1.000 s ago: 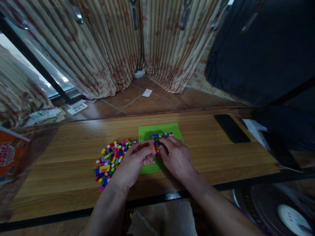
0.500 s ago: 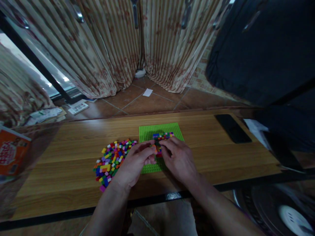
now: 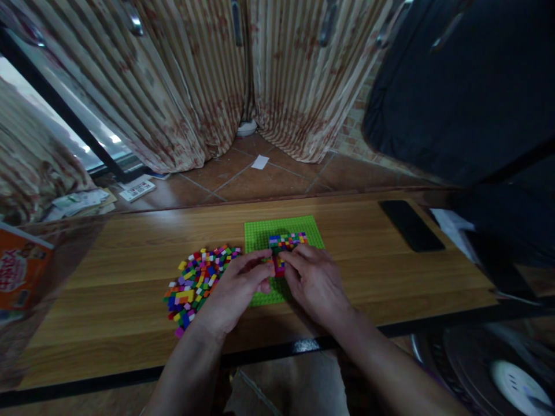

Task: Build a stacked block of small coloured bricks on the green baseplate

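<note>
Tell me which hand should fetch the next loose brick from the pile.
Left, probably. The left hand lies right beside the brick pile, while the right hand rests over the green baseplate, farther from it.

We sit at a long wooden table [image 3: 130,271] with a pale grain and a dark front edge. Beyond its far side, reddish-brown floor tiles [image 3: 269,185] with pale grout run to beige striped curtains [image 3: 195,86] stained in reddish patches, which hang down to the floor. At far left a dark-framed window [image 3: 56,115] lets in bright daylight; the room itself is dim. Loose papers [image 3: 82,202] lie on the floor near the window, and a small white scrap [image 3: 260,162] lies mid-floor. A large dark fabric mass [image 3: 468,86] fills the upper right. A black phone [image 3: 411,225] rests on the table's right side. An orange box [image 3: 21,268] stands at the left edge.
</note>
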Available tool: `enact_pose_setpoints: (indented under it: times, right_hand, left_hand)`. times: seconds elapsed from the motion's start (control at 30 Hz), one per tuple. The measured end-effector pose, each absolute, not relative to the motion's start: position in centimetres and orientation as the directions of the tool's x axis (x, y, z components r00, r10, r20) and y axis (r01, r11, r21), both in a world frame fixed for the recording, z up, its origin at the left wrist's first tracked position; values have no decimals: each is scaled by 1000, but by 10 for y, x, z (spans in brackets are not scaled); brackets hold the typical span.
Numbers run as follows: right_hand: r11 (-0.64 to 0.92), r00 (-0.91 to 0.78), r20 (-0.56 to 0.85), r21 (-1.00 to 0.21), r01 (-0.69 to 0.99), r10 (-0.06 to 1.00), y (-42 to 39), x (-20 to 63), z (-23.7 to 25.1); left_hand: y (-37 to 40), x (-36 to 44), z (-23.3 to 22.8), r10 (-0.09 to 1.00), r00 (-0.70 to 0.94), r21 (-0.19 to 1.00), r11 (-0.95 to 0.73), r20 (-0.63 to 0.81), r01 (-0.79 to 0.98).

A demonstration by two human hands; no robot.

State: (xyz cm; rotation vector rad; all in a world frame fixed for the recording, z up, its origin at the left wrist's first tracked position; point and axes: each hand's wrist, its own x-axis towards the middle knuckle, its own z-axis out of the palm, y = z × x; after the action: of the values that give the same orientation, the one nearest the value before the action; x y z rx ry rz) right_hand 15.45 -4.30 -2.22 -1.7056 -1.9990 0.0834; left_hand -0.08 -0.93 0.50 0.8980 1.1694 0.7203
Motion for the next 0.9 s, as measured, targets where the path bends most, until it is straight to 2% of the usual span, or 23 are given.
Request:
enact_pose_setpoints:
  times: [0.77,0.9]
  right_hand:
    - [200,-56,338,-409,890,939,-42,154,-23]
    - [188,-1,351,-498,847,936,-41,156,-22]
  left_hand:
    - [-9,1,5,857,267,895,440,-441,69]
    - [-9,1,3,852,286,894,446,-439,43]
